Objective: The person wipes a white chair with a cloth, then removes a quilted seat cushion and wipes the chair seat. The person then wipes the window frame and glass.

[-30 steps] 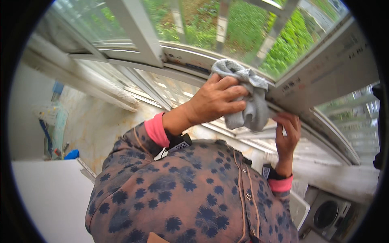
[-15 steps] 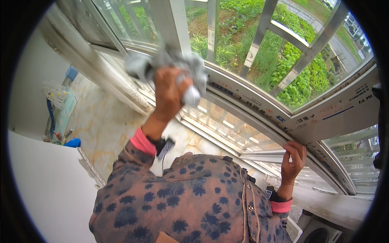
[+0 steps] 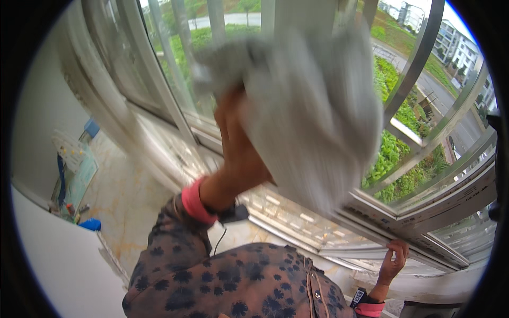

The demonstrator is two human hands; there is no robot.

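The left hand (image 3: 238, 143) is raised and closed around a grey cloth (image 3: 313, 116) (blurred), which hangs just right of it, before the window bars (image 3: 419, 63). Well below and to the right, the right hand (image 3: 393, 261) curls its fingers over the window frame (image 3: 424, 220).

Person's own clothing: padded brownish-mauve jacket with scattered dark navy flower-shaped blotches (image 3: 233, 281), a seam and zip running down toward 6 o'clock. Ribbed coral-pink knit cuff (image 3: 194, 202) on the left sleeve, near centre; a matching pink cuff (image 3: 369, 308) on the right sleeve at 5 o'clock. A small dark wrist device with a patterned square face (image 3: 359, 297) sits just above that right cuff. A thin dark cord (image 3: 219, 238) hangs by the left cuff.
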